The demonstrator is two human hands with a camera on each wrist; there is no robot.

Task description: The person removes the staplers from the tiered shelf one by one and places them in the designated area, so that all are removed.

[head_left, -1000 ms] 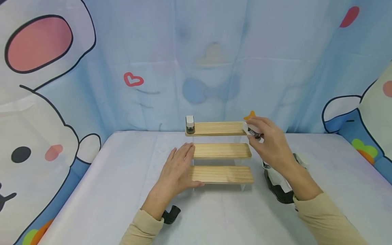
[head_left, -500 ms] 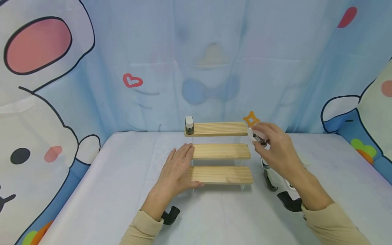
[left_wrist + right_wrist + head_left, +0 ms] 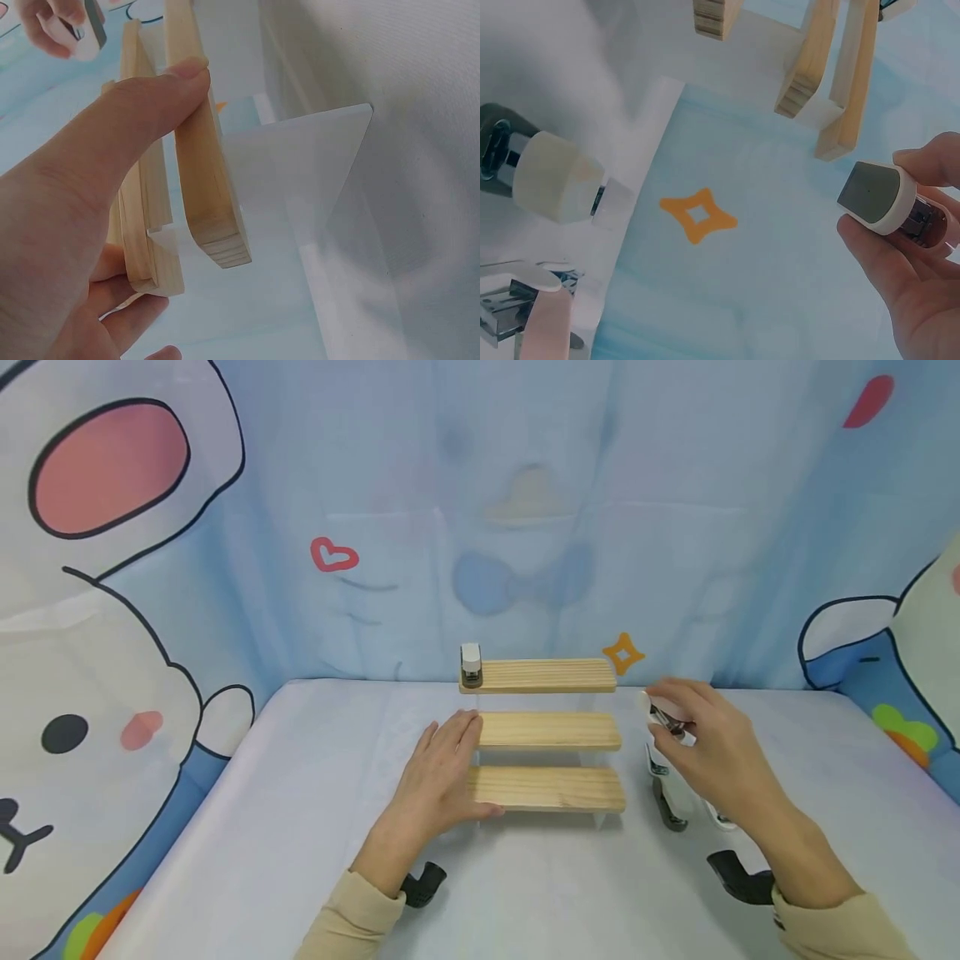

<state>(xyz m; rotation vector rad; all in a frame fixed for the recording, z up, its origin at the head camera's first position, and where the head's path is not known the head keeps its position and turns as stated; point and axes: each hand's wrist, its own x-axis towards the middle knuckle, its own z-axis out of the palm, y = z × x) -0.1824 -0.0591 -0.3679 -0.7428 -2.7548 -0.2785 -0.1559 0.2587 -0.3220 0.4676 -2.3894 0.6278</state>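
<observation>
A three-tier wooden display shelf (image 3: pixel 551 787) with clear side supports stands on the table. My left hand (image 3: pixel 435 781) grips its left end; in the left wrist view the thumb (image 3: pixel 161 101) presses the lowest board while fingers curl around the board behind. To the right of the shelf, apart from it, my right hand (image 3: pixel 708 739) pinches a small stapler (image 3: pixel 874 193) between thumb and fingers. Its pale body and grey base pad show in the right wrist view. On the top tier's left end sits another small stapler (image 3: pixel 471 665), white and black.
More staplers lie on the table at the right, partly hidden by my right arm: one cream with a dark base (image 3: pixel 559 176), one pink and white (image 3: pixel 544 322). A dark-based one (image 3: pixel 667 806) lies near the shelf. A printed cloth (image 3: pixel 390 602) hangs behind.
My right hand has moved rightward and slightly down, taking the stapler away from the right end of the top tier. My left hand has kept its hold on the shelf.
</observation>
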